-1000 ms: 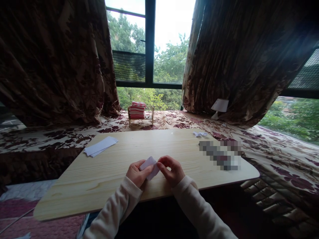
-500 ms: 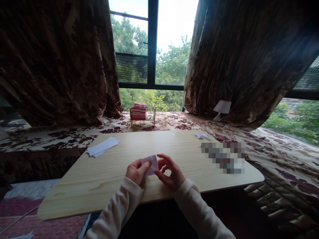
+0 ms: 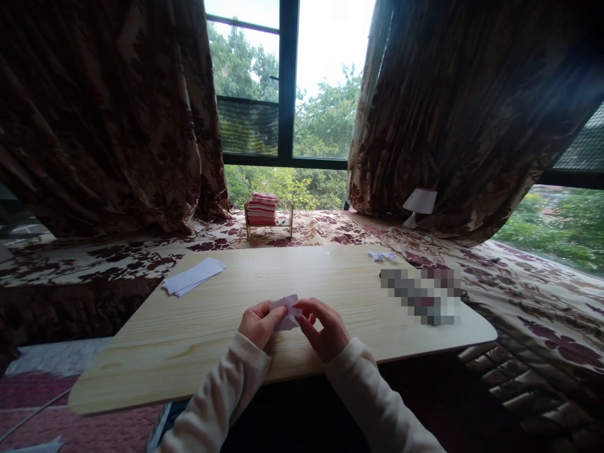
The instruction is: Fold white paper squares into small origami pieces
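Near the table's (image 3: 155,358) front edge, the left hand (image 3: 257,324) pinches a small paper (image 3: 287,321), its right side gripped by the right hand (image 3: 326,324)

Left fingers (image 3: 277,315) and right fingers (image 3: 311,307) pinch close together.

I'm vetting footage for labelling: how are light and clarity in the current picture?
All in the head view: white sky glares through the dark-framed glass window; brown floral fabric curtains sink into shadow; coarse pixelation covers part of the pale wood-grain table; the small white paper shows little fine detail.
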Demonstrator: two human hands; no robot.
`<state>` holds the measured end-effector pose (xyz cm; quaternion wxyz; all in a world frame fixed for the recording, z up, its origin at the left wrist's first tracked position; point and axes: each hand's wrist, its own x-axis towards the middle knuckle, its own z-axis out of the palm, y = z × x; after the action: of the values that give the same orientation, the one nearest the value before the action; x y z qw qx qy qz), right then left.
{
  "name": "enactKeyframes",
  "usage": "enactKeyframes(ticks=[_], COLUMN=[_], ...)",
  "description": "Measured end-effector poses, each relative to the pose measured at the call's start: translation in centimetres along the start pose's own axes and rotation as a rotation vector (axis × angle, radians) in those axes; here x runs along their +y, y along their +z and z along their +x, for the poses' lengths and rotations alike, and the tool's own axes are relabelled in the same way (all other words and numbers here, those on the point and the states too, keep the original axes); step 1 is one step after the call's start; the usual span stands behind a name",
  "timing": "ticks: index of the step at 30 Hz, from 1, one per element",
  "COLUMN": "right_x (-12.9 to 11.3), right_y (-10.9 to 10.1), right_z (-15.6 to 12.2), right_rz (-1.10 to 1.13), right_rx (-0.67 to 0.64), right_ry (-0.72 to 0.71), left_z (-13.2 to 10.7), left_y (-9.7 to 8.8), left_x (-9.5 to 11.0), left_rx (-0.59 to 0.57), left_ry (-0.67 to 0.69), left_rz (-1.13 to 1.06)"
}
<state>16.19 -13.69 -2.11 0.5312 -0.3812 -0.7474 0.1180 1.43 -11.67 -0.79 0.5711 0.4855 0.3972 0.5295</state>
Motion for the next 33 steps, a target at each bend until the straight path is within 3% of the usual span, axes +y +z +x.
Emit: enactKeyframes(ticks=[33], right_x=[-0.05], right_y=[-0.39], right_z=[0.45], right_rz=[0.051], right_rx=[0.061], right_ry=[0.011], left_z=[-0.49], left_y=[0.43], left_x=[-0.65], left_rx=[-0.058], left_ry=[0.125], left_rz=[0.187])
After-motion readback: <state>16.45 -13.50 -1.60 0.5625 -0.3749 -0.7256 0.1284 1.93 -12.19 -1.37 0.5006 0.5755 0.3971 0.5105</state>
